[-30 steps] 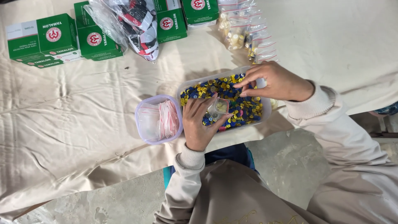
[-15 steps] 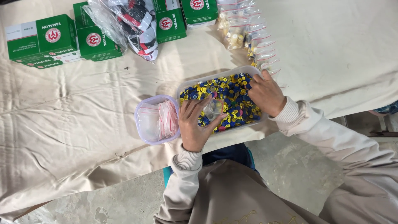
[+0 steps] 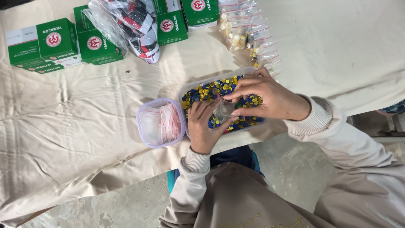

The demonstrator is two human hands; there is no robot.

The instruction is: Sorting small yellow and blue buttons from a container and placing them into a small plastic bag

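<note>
A clear plastic tub (image 3: 198,83) full of small blue and yellow pieces sits at the table's near edge. My left hand (image 3: 204,126) holds a small clear plastic bag (image 3: 222,111) over the tub. My right hand (image 3: 263,97) reaches across the tub, its fingertips pinched at the mouth of that bag. Whether a piece is between the fingers cannot be made out. Left of the tub stands a smaller clear container (image 3: 148,124) with a stack of empty red-striped bags (image 3: 170,122).
A cream cloth (image 3: 76,126) covers the table. Several green and white boxes (image 3: 46,44) lie at the far edge, beside a plastic bag of red and black items (image 3: 135,23). Filled small clear bags (image 3: 249,40) lie fanned out behind the tub.
My right hand went from the tub's far right side down into the pieces, then came left to the bag's mouth. My left hand stayed over the tub with the bag.
</note>
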